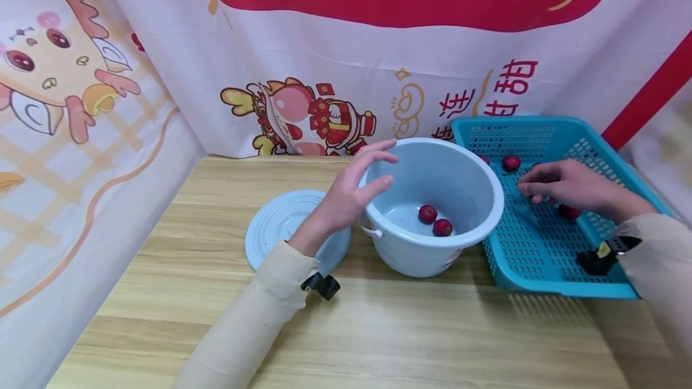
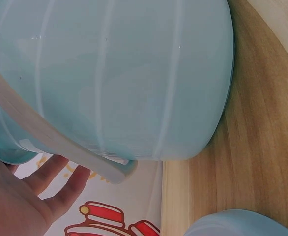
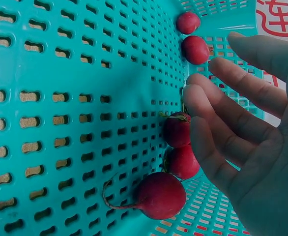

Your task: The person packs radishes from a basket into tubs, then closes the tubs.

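A light blue bucket [image 1: 421,257] stands upright with two red radishes [image 1: 427,214] on its bottom. My left hand [image 1: 354,188] is at the bucket's left rim, fingers spread and thumb apart, holding nothing; whether it touches the rim I cannot tell. In the left wrist view its fingers lie near the white bail handle [image 2: 50,135]. Over the teal basket [image 1: 532,269] hovers my right hand [image 1: 575,185], fingers loosely bent with nothing between them. Several radishes lie in the basket below and beyond it, among them one with a long root, a radish [image 3: 161,195] close to the fingers.
A round light blue lid [image 1: 270,221] lies flat on the wooden table [image 1: 378,335], left of the bucket and partly behind my left forearm. The basket stands against the bucket's right side. A printed cloth [image 1: 335,65] hangs behind the table.
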`<state>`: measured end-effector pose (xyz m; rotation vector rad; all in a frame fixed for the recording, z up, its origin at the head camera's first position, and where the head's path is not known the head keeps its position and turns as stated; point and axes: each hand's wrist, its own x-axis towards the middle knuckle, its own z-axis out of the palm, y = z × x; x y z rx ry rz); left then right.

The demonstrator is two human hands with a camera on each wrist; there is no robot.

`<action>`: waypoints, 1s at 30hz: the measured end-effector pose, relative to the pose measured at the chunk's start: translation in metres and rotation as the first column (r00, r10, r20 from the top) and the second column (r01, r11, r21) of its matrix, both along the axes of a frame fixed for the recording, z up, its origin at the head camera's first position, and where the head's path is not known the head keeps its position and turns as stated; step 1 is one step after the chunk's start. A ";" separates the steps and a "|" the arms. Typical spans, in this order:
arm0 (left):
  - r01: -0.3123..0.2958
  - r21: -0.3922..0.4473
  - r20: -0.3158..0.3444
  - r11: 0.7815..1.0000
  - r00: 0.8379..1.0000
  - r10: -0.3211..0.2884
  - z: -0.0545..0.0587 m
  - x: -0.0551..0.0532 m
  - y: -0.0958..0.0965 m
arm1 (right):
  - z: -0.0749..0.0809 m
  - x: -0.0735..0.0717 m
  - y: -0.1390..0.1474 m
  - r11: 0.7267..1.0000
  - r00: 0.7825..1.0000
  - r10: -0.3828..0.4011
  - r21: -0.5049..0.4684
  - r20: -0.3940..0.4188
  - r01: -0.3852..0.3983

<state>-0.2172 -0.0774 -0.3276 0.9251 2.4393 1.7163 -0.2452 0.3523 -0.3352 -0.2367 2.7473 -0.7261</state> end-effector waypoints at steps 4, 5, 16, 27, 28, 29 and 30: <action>-0.002 -0.002 0.000 1.000 1.000 0.002 0.000 0.000 0.000 | -0.001 -0.001 0.002 1.000 1.000 -0.002 0.024 0.002 0.002; -0.003 -0.003 -0.001 1.000 1.000 0.003 0.000 0.000 0.000 | -0.001 -0.002 0.003 0.999 1.000 -0.003 0.037 0.003 0.003; -0.005 -0.002 -0.007 1.000 1.000 0.005 0.000 -0.001 0.000 | -0.008 -0.006 0.015 0.996 1.000 -0.003 0.084 0.014 0.001; -0.009 0.002 -0.001 1.000 1.000 0.009 -0.001 -0.001 0.000 | -0.006 -0.007 0.019 0.994 1.000 -0.013 0.111 0.019 0.011; -0.008 0.002 -0.002 1.000 1.000 0.009 -0.001 -0.001 0.000 | -0.006 -0.006 0.019 0.994 1.000 -0.013 0.111 0.020 0.011; -0.008 0.003 -0.002 1.000 1.000 0.008 -0.001 -0.001 0.000 | -0.006 -0.006 0.019 0.994 1.000 -0.013 0.111 0.020 0.010; -0.007 0.004 -0.003 1.000 1.000 0.007 0.000 -0.001 0.000 | -0.006 -0.006 0.019 0.994 1.000 -0.016 0.112 0.015 0.014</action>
